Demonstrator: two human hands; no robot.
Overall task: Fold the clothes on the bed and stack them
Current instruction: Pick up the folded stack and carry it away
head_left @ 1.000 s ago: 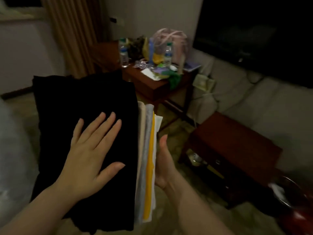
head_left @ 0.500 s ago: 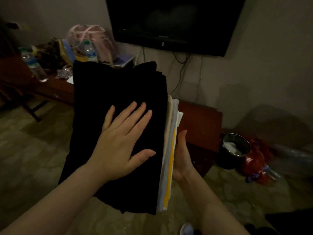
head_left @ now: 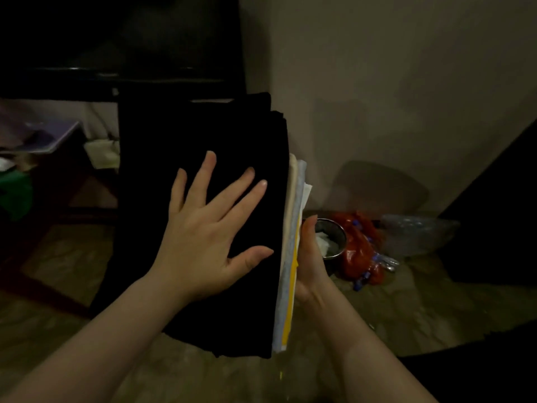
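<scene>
A stack of folded clothes (head_left: 180, 135) is held up in the air between my two hands, tilted on its side. A black garment lies on top; beige, pale blue, white and yellow layers (head_left: 290, 274) show along the right edge. My left hand (head_left: 209, 228) presses flat on the black garment with its fingers spread. My right hand (head_left: 309, 257) supports the stack from underneath on the right; only its thumb side and wrist show, its fingers are hidden behind the clothes.
A dark television (head_left: 116, 39) hangs on the wall at upper left above a wooden table (head_left: 52, 158) with clutter. On the floor to the right stand a metal bin (head_left: 331, 239), a red plastic bag (head_left: 360, 251) and a clear plastic bag (head_left: 418, 234).
The view has swung to the right: the cluttered table slid off to the left and the bin and red bag came closer to centre. Both hands keep the same hold on the stack.
</scene>
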